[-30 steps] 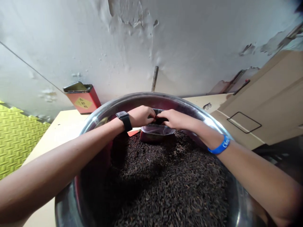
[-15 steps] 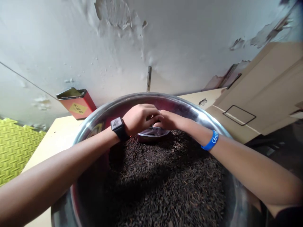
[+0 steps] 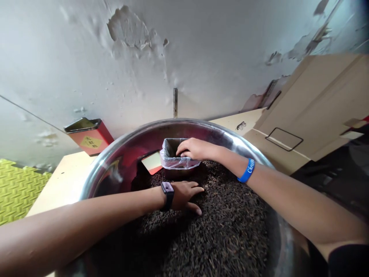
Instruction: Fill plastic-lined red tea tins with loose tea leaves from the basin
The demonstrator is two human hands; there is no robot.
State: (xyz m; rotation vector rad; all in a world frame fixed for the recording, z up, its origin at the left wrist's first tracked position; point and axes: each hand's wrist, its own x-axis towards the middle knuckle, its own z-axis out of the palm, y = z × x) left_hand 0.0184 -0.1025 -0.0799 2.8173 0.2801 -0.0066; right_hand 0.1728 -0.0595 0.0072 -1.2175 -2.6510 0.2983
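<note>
A tin lined with a clear plastic bag (image 3: 177,163) stands upright in dark loose tea leaves (image 3: 225,219) inside a large metal basin (image 3: 184,122). My right hand (image 3: 194,149), above a blue wristband, lies over the tin's right side. Its fingers curl down into the opening, and what they hold, if anything, is hidden. Nearer to me, my left hand (image 3: 186,196), with a black watch at the wrist, is low over the leaves, its fingers spread. Left of the tin, a pale flat piece with a red edge (image 3: 152,162) leans among the leaves.
A red tin with a yellow label (image 3: 90,139) stands on the pale table (image 3: 67,165) at the left. Eyeglasses (image 3: 241,125) lie behind the basin on the right, near a large cardboard box (image 3: 311,100). Behind is a peeling wall (image 3: 207,57); green foam matting (image 3: 20,188) shows far left.
My left hand has left the tin's top, come down toward me and opened over the leaves. My right hand stays at the tin, whose lined opening now shows. The view has shifted slightly.
</note>
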